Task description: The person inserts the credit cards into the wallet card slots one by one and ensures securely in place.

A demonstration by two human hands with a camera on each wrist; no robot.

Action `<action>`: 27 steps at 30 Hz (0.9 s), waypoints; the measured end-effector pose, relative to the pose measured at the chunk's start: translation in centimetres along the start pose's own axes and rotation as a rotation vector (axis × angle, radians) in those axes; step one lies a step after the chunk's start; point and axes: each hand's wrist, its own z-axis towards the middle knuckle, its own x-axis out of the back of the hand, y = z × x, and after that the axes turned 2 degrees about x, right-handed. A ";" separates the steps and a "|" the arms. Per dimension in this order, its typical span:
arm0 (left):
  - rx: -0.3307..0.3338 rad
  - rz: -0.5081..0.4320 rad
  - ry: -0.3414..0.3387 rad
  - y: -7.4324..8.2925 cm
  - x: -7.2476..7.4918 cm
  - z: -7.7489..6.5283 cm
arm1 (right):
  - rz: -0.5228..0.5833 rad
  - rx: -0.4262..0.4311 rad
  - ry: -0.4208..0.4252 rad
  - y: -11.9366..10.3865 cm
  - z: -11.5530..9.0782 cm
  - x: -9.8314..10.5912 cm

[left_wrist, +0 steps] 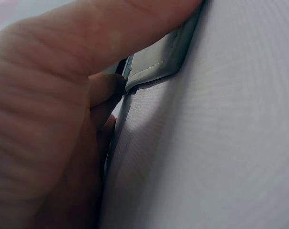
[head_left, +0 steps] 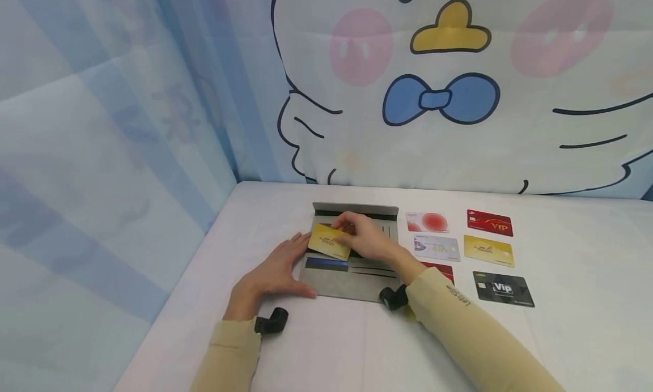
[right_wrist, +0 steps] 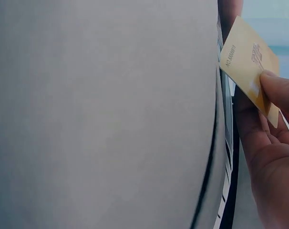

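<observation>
A grey card holder (head_left: 334, 282) lies spread on the white table, with dark slot bands and a blue strip (head_left: 326, 264) across its left part. Between thumb and fingers, my right hand (head_left: 368, 239) pinches a gold card (head_left: 325, 240) over the holder's left half. The right wrist view shows that gold card (right_wrist: 249, 59) tilted, thumb on its printed face. At the holder's left edge rests my left hand (head_left: 278, 270), fingers extended and thumb pointing along the lower corner. Seen from the left wrist, the stitched holder corner (left_wrist: 156, 67) sits beside the thumb.
Right of the holder lie a red VIP card (head_left: 490, 222), another gold card (head_left: 488, 250), a black Vip card (head_left: 503, 289), a white-and-red card (head_left: 427, 222) and a silver card (head_left: 436, 247). My right sleeve partly covers another red card (head_left: 442, 269). A printed curtain (head_left: 439, 154) hangs behind.
</observation>
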 end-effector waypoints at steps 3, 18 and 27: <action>0.001 -0.003 0.000 0.0 0.0 0.0 | -0.022 -0.002 -0.012 0.1 0.0 -0.1; 0.033 0.003 0.003 0.1 -0.1 0.0 | -0.180 0.036 -0.116 -0.5 0.7 -0.5; 0.019 -0.010 0.003 0.0 -0.1 -0.1 | -0.196 0.020 -0.134 -0.5 0.9 -0.5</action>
